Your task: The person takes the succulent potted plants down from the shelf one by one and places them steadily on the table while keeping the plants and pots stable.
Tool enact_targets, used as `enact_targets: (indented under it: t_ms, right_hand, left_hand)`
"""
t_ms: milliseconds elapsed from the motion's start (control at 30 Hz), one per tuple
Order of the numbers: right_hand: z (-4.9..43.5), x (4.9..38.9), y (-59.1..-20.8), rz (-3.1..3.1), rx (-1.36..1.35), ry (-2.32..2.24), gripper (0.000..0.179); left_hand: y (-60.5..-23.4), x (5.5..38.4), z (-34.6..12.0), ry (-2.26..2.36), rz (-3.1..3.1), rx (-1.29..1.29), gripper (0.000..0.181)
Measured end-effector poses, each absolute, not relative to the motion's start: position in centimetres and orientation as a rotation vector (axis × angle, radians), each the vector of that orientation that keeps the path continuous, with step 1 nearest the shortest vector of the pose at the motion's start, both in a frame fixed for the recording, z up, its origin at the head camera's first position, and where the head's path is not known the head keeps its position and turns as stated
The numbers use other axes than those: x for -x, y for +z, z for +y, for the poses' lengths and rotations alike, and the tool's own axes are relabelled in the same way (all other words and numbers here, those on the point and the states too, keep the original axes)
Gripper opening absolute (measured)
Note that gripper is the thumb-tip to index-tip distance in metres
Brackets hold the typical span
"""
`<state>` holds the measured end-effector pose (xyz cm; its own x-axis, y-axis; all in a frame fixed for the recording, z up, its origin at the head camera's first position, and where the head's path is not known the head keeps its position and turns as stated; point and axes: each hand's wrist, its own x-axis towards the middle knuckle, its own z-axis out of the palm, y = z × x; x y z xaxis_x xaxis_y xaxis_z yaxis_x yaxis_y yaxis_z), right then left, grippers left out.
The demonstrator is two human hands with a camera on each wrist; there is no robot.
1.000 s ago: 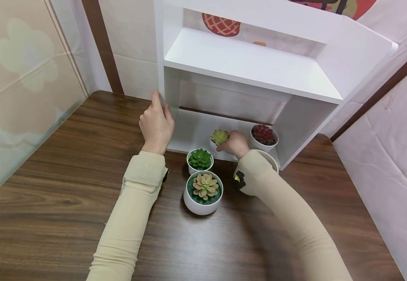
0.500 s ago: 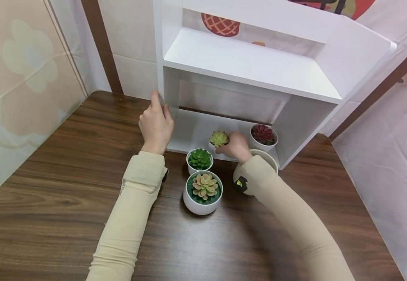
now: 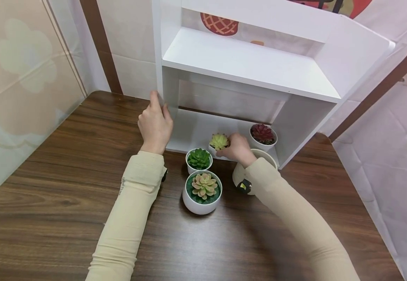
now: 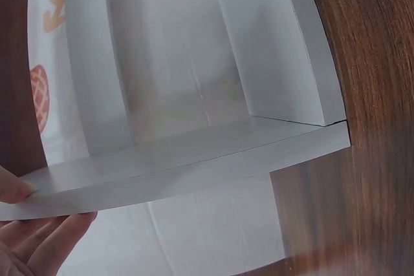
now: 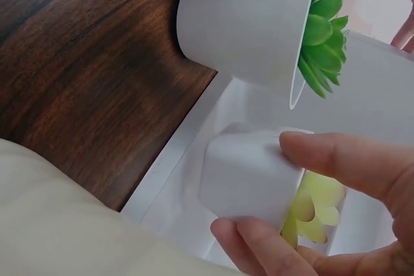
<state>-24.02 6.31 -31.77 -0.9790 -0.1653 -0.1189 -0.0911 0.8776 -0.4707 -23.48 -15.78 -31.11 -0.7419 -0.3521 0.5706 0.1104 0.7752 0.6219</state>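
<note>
My left hand [image 3: 155,127] grips the upright side panel [image 4: 174,176] of a white shelf unit [image 3: 252,64]. In the left wrist view the thumb lies on one face of the panel and the fingers on the other. My right hand [image 3: 238,148] holds a small white pot [image 5: 249,172] with a yellow-green succulent [image 3: 219,141], thumb on one side and fingers on the other. This pot is at the front of the bottom board, inside the lower compartment. A dark red succulent [image 3: 262,134] in a white pot stands to its right on the same board.
A green succulent [image 3: 199,159] in a white pot stands on the wooden table [image 3: 66,195] before the shelf. In front of it is a wider white pot with a pinkish succulent [image 3: 204,187]. A cream pot [image 3: 239,173] is partly hidden beneath the right forearm.
My right hand and the yellow-green succulent have shifted slightly toward the front. The left hand keeps its hold on the side panel, and the other pots have not moved.
</note>
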Motion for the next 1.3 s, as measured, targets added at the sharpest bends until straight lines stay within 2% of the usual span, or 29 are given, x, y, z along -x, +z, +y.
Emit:
enact_targets:
  t_ms: [467,1300]
  right_hand:
    - [7.0,22.2,-30.8,2.887,0.311,-0.679,0.029]
    - [7.7,19.2,-30.8,2.913,0.507,-0.611,0.037]
  left_hand:
    - [-31.0,23.5,-15.8,-0.846,-2.261,-0.182,0.032]
    - [-31.1,23.6,-15.8,-0.847,-2.261,-0.177,0.029]
